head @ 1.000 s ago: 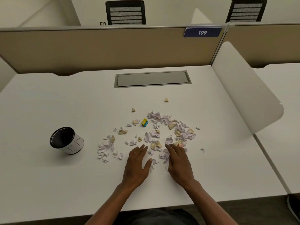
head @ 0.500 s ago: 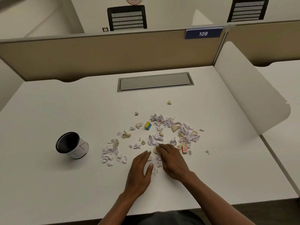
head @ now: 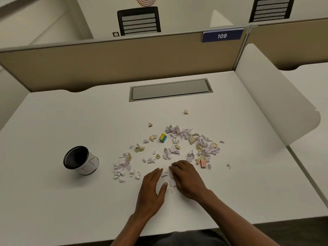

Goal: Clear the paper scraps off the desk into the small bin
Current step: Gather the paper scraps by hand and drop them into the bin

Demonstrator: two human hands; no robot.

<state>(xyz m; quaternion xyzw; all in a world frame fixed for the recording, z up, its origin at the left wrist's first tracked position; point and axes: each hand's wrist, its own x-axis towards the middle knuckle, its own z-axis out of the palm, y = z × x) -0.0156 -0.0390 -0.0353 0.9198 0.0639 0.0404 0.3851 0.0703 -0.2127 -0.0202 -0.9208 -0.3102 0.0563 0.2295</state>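
1. The small bin (head: 80, 160), a black mesh cup with a white band round its lower wall, stands on the white desk (head: 53, 125) and serves as the landmark here; its inside is dark and its contents cannot be made out.
2. The paper scraps (head: 179, 144) lie scattered to the right of the bin, the nearest cluster just right of it, the farthest well apart from it toward the white side divider (head: 276, 102).
3. The left hand (head: 151, 189) rests palm down on the desk, right of the bin and nearer the person, fingers together and thumb spread out to the side, gripping nothing.
4. The right hand (head: 186, 178), farther right of the bin, lies knuckles up with its fingers curled over a few white scraps; what sits under the palm is hidden, so whether it grips any cannot be told.
5. A small yellow and blue box (head: 162, 137) sits among the scraps, right of the bin and farther back.
6. A small red and white item (head: 203, 163) lies just right of the right hand; its kind is too small to tell.
7. Both forearms are cut off by the lower frame edge.
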